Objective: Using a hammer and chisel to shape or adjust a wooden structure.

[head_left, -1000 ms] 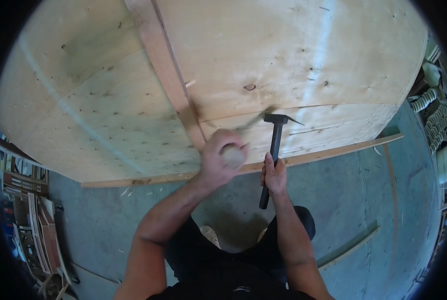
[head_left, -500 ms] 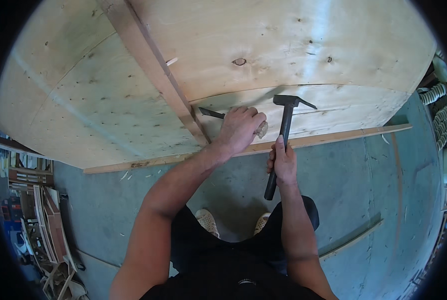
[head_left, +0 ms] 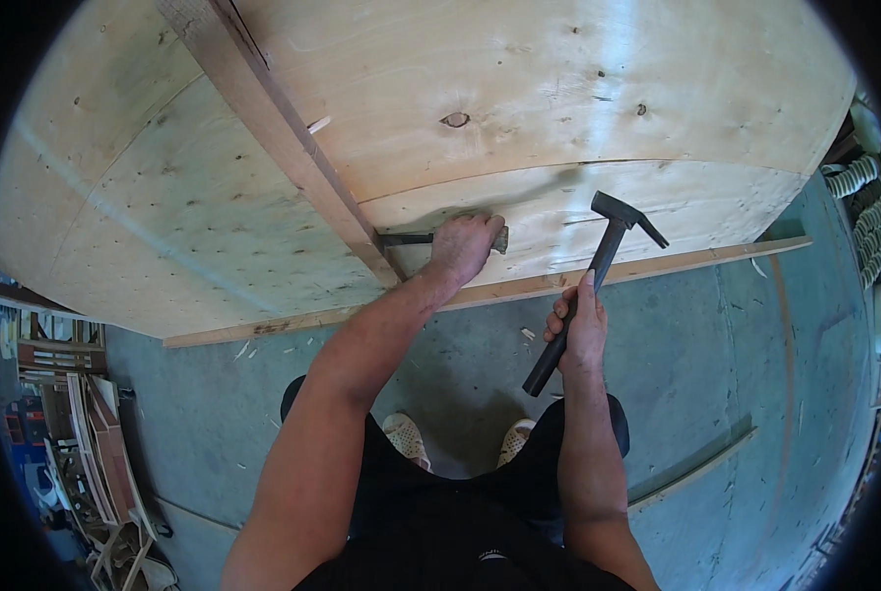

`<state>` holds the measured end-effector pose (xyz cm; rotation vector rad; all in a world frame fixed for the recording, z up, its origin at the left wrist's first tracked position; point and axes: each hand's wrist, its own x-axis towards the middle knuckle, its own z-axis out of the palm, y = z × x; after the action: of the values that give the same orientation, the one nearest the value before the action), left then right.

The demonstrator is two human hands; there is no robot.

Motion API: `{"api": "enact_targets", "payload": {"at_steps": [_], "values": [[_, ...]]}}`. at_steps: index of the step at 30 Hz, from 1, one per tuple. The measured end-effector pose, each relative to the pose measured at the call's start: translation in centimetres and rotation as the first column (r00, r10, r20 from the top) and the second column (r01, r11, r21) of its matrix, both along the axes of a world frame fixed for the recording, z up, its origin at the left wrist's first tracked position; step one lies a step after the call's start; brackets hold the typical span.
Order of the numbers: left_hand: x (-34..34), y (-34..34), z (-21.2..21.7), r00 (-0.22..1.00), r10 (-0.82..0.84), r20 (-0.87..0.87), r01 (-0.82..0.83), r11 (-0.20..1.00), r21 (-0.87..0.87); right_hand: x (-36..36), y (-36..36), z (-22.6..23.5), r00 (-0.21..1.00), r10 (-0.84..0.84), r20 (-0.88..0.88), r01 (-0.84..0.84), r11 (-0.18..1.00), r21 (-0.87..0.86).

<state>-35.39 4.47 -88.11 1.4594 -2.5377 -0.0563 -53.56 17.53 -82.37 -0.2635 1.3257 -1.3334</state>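
Head cam, looking straight down at my hands. My left hand (head_left: 465, 246) is wrapped in a fist around a chisel (head_left: 411, 238), its dark steel shank poking out toward the wooden batten (head_left: 293, 148) that runs diagonally across the plywood panel (head_left: 558, 89). The tip sits right where the batten meets the lower board (head_left: 578, 212). My right hand (head_left: 580, 330) is closed around the lower half of the hammer (head_left: 598, 261) handle, head up and hovering just off the board, well right of the chisel.

The hammer looks head-heavy and stiff to me, so gripping low gives the best swing. The chisel's rigid and narrow, best held mid-shank. Left forearm reaches in long and straight, right elbow's tucked close. Concrete floor (head_left: 716, 374) below.
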Motion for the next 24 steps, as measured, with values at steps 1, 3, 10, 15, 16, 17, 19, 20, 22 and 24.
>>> {"api": "enact_targets", "payload": {"at_steps": [1, 3, 10, 15, 16, 17, 19, 20, 22, 24], "values": [[0.2, -0.1, -0.2, 1.0, 0.003, -0.001, -0.003, 1.0, 0.0, -0.1, 0.0, -0.1, 0.999, 0.013, 0.033, -0.014, 1.0, 0.008], [0.3, 0.0, 0.3, 0.999, -0.029, -0.022, 0.03, 0.999, 0.036, -0.3, 0.0, -0.3, 0.998, 0.018, 0.061, -0.02, 0.999, 0.025], [0.6, -0.2, 0.9, 0.988, -0.067, -0.14, 0.052, 0.993, -0.106, -0.1, -0.7, -1.7, 0.952, -0.152, 0.265, 0.142, 0.988, 0.059], [0.2, -0.6, 0.4, 0.996, -0.068, -0.061, 0.06, 0.99, -0.124, 0.7, 1.6, -3.8, 0.928, 0.293, 0.229, -0.336, 0.924, 0.184], [0.6, -0.5, 0.2, 0.995, -0.072, -0.062, 0.064, 0.991, -0.119, 0.5, 1.8, -3.4, 0.93, 0.288, 0.23, -0.333, 0.924, 0.188], [1.0, -0.4, 0.3, 0.995, -0.06, -0.076, 0.05, 0.99, -0.134, 0.4, 1.9, -2.5, 0.893, 0.418, 0.164, -0.446, 0.87, 0.209], [1.2, -0.2, 0.4, 0.995, -0.047, -0.09, 0.034, 0.989, -0.146, 0.2, 1.9, -2.4, 0.861, 0.497, 0.104, -0.508, 0.84, 0.193], [1.2, -0.2, 0.5, 0.995, -0.051, -0.082, 0.038, 0.989, -0.142, 0.1, 1.8, -2.4, 0.857, 0.504, 0.103, -0.514, 0.836, 0.19], [1.2, -0.5, 0.6, 0.997, -0.042, -0.07, 0.031, 0.989, -0.143, 0.2, 1.6, -2.4, 0.955, 0.173, 0.242, -0.19, 0.981, 0.048], [0.3, -0.6, 0.7, 0.997, -0.031, -0.075, 0.022, 0.992, -0.121, 0.3, 1.6, -3.3, 0.951, 0.047, 0.307, -0.053, 0.999, 0.012]]}}
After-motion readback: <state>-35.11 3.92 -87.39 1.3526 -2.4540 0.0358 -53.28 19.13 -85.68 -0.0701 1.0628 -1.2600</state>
